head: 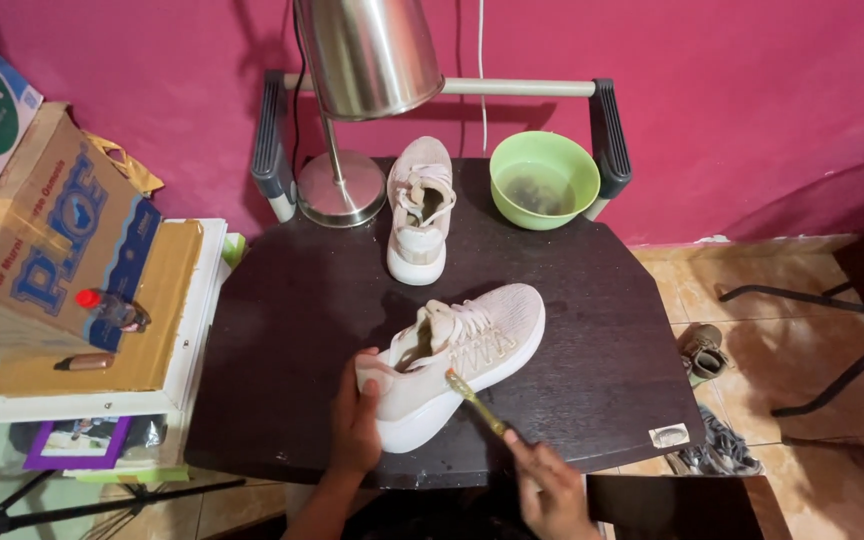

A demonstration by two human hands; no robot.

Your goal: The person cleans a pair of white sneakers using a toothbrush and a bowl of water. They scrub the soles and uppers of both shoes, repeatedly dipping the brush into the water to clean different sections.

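Two pale pink knit sneakers with white soles sit on the dark wooden tabletop. The nearer sneaker lies at the table's six o'clock, tilted on its side with its toe pointing toward two o'clock. The second sneaker stands upright at twelve o'clock, toe toward the wall. The left hand is clamped around the heel of the nearer sneaker, fingers wrapped on its back edge. The right hand, at five o'clock, pinches one thin yellow-handled brush, whose bristle end touches the side of the nearer sneaker just above the sole.

One round light green plastic bowl stands at one o'clock; it holds a little murky water. One brushed-metal desk lamp rises at eleven o'clock, its round base just beside the second sneaker.

Off the table at nine o'clock, one brown cardboard box with blue print rests on a low stand, with one small clear bottle with a red cap lying beside it. On the tiled floor at three o'clock lies one brown boot.
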